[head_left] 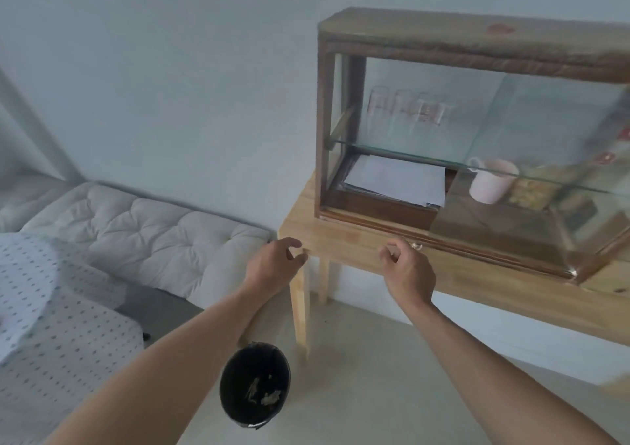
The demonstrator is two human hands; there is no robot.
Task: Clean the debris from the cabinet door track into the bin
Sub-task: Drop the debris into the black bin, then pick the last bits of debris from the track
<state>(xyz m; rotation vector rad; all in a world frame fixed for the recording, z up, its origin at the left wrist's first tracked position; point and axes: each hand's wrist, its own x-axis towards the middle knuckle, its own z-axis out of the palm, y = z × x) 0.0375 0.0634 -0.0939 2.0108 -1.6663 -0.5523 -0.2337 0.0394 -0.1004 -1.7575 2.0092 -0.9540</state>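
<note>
Both forearms reaching up from the bottom edge toward a light wooden table (344,240) at about 2 o'clock of the frame; left hand (272,267) level with the table's near left corner, fingers curled, thumb and forefinger tips drawn close together, nothing visible between them; whether touching the table edge, cannot tell through the blur. Right hand (407,270) at 3 o'clock of the left one, well apart from it, in front of the table's front edge; fingers bent into a loose claw, thumb apart from them, holding nothing visible.

On the tabletop, a dark wooden cabinet (477,35) with glass sides and a glass shelf; cabinet door track (439,243) running along the bottom front, just at 1 o'clock of the right hand; debris in it too blurred to make out. Inside on the lower level, a stack of white paper (395,182) at left and a pale pink mug (491,180) to its 3 o'clock; clear drinking glasses (405,110) on the shelf above.

On the floor at 6 o'clock of the left hand, a round black bin (254,385) beside the table leg, upright, with a few pale scraps lying in its bottom.

At 9 o'clock, a white tufted cushion (143,233) along the wall; dotted white fabric (58,311) below it.
</note>
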